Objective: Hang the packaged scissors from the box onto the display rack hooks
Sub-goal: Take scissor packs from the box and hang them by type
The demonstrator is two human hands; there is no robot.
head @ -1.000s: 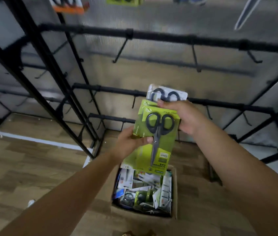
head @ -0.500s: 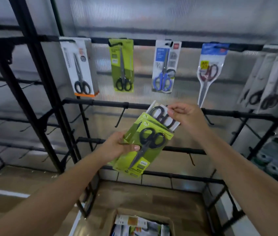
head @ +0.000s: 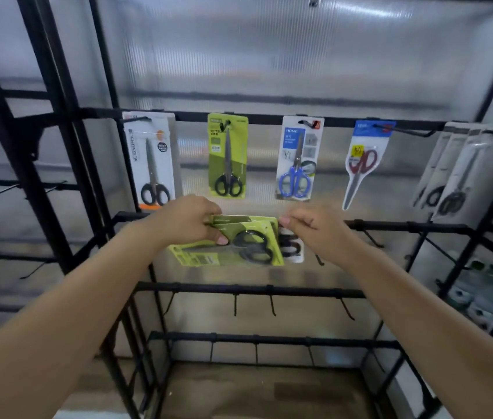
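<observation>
We hold a small stack of packaged scissors sideways in front of the display rack (head: 239, 290), level with its second bar. Our left hand (head: 185, 220) grips the green packs (head: 239, 240): fingers curl over the top edge and the thumb presses on the front card. We count at least two green cards, one lying over the other, and on the front one a single pair of black-handled scissors lies on its side, handles to the right. Behind them a white pack (head: 292, 247) sticks out at the right edge, showing black handles. Our right hand (head: 314, 229) has its fingers curled at the stack's top right corner, touching it; whether it pinches a card there or only steadies it, we cannot tell.

On the top bar we count four single packs hanging, each from its own hook: a white-and-orange pack (head: 151, 160) with black handles, a green hanging pack (head: 227, 155) with black handles, a blue-handled pack (head: 298, 158), and a red-handled pack (head: 363, 161). Farther right hangs a bunch of grey packs (head: 453, 173), about three, overlapping so that the count is unsure.

The two lower bars carry bare hooks (head: 272, 305): we count about four on each. To the left stands another black frame (head: 43, 176) with more bare hooks.
</observation>
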